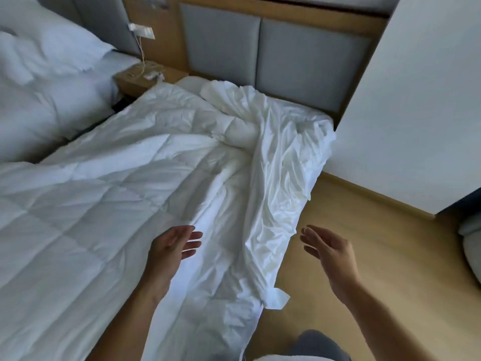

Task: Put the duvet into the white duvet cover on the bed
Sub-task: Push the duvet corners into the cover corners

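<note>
hovering in the lower middle of the frame, the left hand [171,246] was open, fingers straight and palm turned inward, holding nothing, above the quilted duvet [78,204]. the right hand [328,248] was open too, palm facing the left one, over the wooden floor [377,269] just beside the bed [309,109], gripping nothing. the duvet lay spread across the bed from the left edge of the frame to the centre, its quilting showing. the white duvet cover [281,157] lay crumpled in a long bunch along the duvet's right side, running from near the grey padded headboard [286,61] at the top down to the lower middle, one corner hanging over the floor. a wooden nightstand [140,79] with a cord on it stood at upper left, beside a second bed [39,100]. a white wall [416,100] filled the upper right.
</note>
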The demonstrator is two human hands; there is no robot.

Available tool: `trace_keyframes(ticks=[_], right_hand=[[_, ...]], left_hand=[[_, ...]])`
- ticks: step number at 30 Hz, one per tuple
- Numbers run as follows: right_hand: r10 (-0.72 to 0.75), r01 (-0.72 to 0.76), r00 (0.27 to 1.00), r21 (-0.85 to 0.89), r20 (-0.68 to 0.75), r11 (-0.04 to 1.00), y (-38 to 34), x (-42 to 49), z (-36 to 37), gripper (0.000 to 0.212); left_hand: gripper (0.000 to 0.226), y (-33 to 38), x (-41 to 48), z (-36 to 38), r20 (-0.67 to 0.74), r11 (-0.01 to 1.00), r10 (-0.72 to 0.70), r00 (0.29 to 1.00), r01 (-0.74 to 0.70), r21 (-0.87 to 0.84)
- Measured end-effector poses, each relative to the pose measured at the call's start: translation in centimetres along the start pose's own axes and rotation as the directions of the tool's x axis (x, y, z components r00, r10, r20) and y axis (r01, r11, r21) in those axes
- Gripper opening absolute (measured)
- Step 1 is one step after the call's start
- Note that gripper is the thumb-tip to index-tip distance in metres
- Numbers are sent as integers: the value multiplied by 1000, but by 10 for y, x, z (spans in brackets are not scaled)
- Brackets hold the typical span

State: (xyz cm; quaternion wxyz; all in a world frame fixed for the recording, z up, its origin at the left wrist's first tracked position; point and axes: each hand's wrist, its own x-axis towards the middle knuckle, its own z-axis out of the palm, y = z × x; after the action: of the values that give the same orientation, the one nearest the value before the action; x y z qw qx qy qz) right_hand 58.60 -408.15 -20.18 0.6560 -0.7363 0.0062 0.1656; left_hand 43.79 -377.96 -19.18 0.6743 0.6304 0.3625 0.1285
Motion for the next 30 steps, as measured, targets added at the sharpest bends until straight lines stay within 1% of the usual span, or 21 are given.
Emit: trace_keyframes(ticks=[3, 5, 7, 9, 10, 13, 15, 17, 22, 26, 30], right_hand=[[-70, 66, 996, 76, 60, 995, -31, -2, -10, 35], [-108, 97, 988, 107, 106, 990, -48, -2, -16, 37], [-141, 121, 978, 133, 156, 984, -62, -2, -22, 30], [-167, 136, 960, 149, 223, 979, -73, -1, -28, 17], [-172, 136, 950, 151, 259, 979, -76, -1, -31, 14], [-155, 111, 910, 133, 385, 985, -78, -7, -33, 13], [-135, 82, 868, 130, 479, 988, -76, -16, -26, 14], [-111, 47, 821, 127, 560, 991, -72, -30, -14, 13], [-49, -48, 666, 108, 744, 993, -57, -103, 29, 13], [-76, -18, 544, 102, 836, 995, -50, -175, 58, 14], [-131, 48, 453, 122, 882, 991, -45, -242, 84, 16]], left_hand=[[20, 21, -24, 1, -65, 995, 93, 994, -96, -35], [20, 28, -46, 6, -109, 988, 144, 984, -150, -47], [20, 30, -72, 11, -176, 979, 173, 969, -189, -75], [21, 29, -101, 18, -283, 971, 175, 943, -213, -107], [22, 28, -118, 21, -344, 968, 165, 924, -218, -121], [22, 19, -177, 31, -495, 962, 116, 861, -222, -161], [22, 10, -216, 33, -576, 960, 93, 812, -226, -165], [21, -2, -256, 34, -661, 960, 60, 748, -225, -168], [20, -32, -360, 23, -806, 971, 13, 592, -199, -130], [20, -55, -438, -2, -902, 965, 5, 432, -237, -108], [19, -79, -512, -30, -948, 951, 7, 319, -295, -93]])
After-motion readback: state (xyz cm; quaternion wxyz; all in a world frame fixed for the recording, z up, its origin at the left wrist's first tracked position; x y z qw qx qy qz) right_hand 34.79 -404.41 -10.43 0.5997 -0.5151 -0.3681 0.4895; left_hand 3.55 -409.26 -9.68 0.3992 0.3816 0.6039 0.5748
